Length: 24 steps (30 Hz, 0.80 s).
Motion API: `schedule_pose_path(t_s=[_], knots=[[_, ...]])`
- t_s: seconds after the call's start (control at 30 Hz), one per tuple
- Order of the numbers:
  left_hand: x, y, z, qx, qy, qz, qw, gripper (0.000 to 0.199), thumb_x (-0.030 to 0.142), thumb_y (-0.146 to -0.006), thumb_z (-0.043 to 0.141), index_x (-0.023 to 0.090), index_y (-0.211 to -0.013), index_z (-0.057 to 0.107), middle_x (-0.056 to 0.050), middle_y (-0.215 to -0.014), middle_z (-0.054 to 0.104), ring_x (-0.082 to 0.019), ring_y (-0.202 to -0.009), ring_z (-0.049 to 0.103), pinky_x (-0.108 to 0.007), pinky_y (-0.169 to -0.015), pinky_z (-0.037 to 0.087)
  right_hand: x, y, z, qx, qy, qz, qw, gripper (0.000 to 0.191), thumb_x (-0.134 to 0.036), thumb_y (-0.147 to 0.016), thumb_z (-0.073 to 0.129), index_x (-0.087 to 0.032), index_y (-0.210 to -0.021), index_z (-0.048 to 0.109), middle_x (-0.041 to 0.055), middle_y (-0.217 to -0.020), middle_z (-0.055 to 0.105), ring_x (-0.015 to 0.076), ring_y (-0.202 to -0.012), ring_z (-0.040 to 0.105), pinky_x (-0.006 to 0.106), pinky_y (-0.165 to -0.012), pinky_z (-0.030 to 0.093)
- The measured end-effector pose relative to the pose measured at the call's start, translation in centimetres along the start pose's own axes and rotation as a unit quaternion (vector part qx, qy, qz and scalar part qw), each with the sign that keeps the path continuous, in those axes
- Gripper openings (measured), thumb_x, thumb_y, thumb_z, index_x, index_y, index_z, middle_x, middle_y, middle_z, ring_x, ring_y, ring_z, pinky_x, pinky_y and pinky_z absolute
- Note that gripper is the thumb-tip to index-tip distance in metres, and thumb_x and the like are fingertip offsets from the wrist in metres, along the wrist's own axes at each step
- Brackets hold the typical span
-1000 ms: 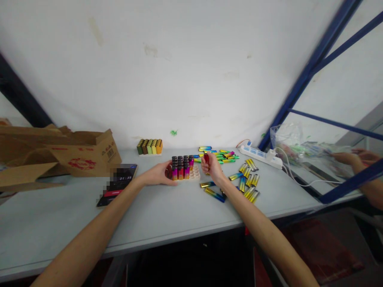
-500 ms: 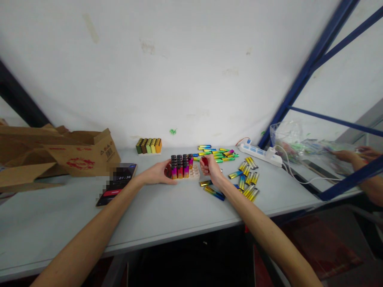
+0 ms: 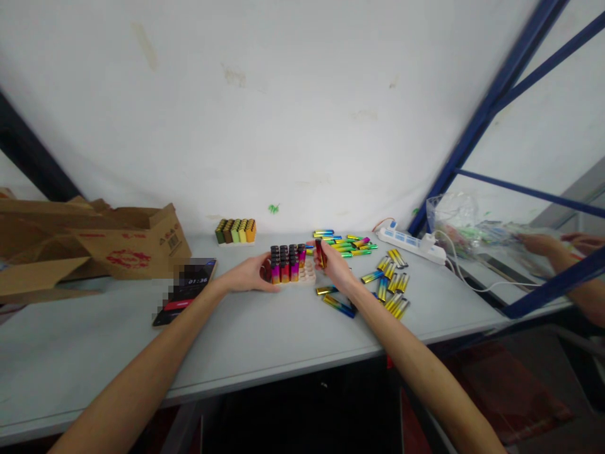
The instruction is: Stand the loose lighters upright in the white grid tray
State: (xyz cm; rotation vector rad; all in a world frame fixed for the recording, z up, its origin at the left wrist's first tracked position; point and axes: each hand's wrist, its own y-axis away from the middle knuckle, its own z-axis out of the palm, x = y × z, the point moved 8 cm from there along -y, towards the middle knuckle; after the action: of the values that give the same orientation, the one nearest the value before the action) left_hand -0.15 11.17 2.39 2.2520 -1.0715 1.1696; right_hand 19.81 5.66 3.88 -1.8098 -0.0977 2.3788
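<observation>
Pink, red and purple lighters with black tops stand upright in rows in a pale tray, whose right end shows bare holes. My left hand curves round the left end of this set, thumb in front and fingers behind. Just right of the tray, my right hand grips a single dark-topped lighter, held nearly upright above the table. Loose yellow-and-blue lighters lie below and to the right of that hand. More loose green and yellow lighters are scattered behind it.
A second tray of green-to-orange lighters stands by the wall. At left are an open cardboard box and a phone. A white power strip lies near the blue rack post. Another person's hands work beyond it.
My right hand has turned slightly, and the lighter in it now stands more upright with its dark top showing. My left hand stays at the tray.
</observation>
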Motion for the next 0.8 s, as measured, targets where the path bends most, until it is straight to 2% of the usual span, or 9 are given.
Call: schedule_pose_path(t_s=[0.13,0.2,0.27,0.37,0.5,0.67,0.73,0.8], knots=[[-0.6,-0.2,-0.4,0.017,-0.025,0.011,0.999,0.078,0.051,-0.059,0.089,0.021,-0.125,0.058,-0.005,-0.103,0.072,-0.024,-0.086,0.067,-0.032,-0.072,0.052,-0.2,-0.1,-0.6,0.018,0.073,-0.054,0.996,0.046,-0.062,-0.077,0.077,-0.023,-0.102,0.073,0.0009,-0.088,0.071,0.0160,-0.079,0.062,0.026,-0.067,0.050],[-0.9,-0.3,-0.6,0.020,-0.032,0.018,0.999,0.078,0.052,-0.060,0.088,0.021,-0.125,0.059,-0.005,-0.102,0.072,-0.024,-0.086,0.067,-0.031,-0.071,0.051,-0.3,-0.2,-0.9,0.021,0.084,-0.071,0.994,0.044,-0.057,-0.075,0.081,-0.023,-0.101,0.073,0.0028,-0.097,0.076,0.0187,-0.089,0.068,0.029,-0.077,0.054],[-1.0,-0.3,-0.6,0.018,-0.036,0.023,0.999,0.079,0.053,-0.060,0.088,0.020,-0.125,0.059,-0.005,-0.102,0.072,-0.024,-0.085,0.067,-0.031,-0.070,0.051,-0.4,-0.3,-1.2,0.028,0.106,-0.089,0.990,0.043,-0.054,-0.075,0.083,-0.021,-0.101,0.073,0.0043,-0.098,0.078,0.0203,-0.092,0.071,0.032,-0.083,0.056],[-1.1,-0.4,-0.6,0.017,-0.040,0.022,0.999,0.079,0.053,-0.060,0.088,0.020,-0.126,0.058,-0.005,-0.101,0.072,-0.023,-0.084,0.067,-0.031,-0.070,0.051,-0.9,-0.2,-1.5,0.038,0.144,-0.121,0.981,0.043,-0.052,-0.075,0.083,-0.020,-0.102,0.072,0.0054,-0.091,0.079,0.0216,-0.087,0.073,0.035,-0.082,0.058],[-0.9,-0.3,-0.5,0.023,-0.033,0.020,0.999,0.080,0.052,-0.059,0.089,0.020,-0.126,0.058,-0.004,-0.100,0.072,-0.023,-0.083,0.067,-0.031,-0.070,0.051,-1.1,0.1,-0.9,0.006,0.205,-0.143,0.968,0.042,-0.052,-0.082,0.077,-0.020,-0.107,0.070,0.0062,-0.089,0.079,0.0221,-0.078,0.075,0.037,-0.077,0.061],[-0.5,-0.2,-0.3,0.011,-0.014,0.021,1.000,0.079,0.052,-0.060,0.088,0.021,-0.126,0.058,-0.005,-0.101,0.072,-0.024,-0.084,0.067,-0.032,-0.070,0.052,-2.0,0.8,-0.1,-0.030,0.346,-0.188,0.919,0.032,-0.044,-0.092,0.069,-0.021,-0.113,0.068,0.0063,-0.089,0.078,0.0222,-0.079,0.076,0.035,-0.074,0.061],[-0.5,-0.2,-0.3,0.013,-0.018,0.018,1.000,0.079,0.052,-0.060,0.088,0.020,-0.126,0.059,-0.005,-0.101,0.072,-0.024,-0.084,0.067,-0.032,-0.070,0.052,-2.5,1.0,0.3,-0.046,0.374,-0.217,0.900,0.029,-0.042,-0.093,0.069,-0.022,-0.114,0.068,0.0061,-0.093,0.077,0.0210,-0.081,0.075,0.034,-0.076,0.061],[-0.6,-0.2,-0.5,0.020,-0.029,0.016,0.999,0.079,0.052,-0.059,0.089,0.020,-0.125,0.059,-0.005,-0.100,0.073,-0.024,-0.084,0.067,-0.032,-0.070,0.052,-2.5,1.1,0.5,-0.065,0.372,-0.229,0.897,0.031,-0.041,-0.093,0.069,-0.022,-0.117,0.065,0.0051,-0.094,0.077,0.0192,-0.081,0.075,0.033,-0.077,0.061]])
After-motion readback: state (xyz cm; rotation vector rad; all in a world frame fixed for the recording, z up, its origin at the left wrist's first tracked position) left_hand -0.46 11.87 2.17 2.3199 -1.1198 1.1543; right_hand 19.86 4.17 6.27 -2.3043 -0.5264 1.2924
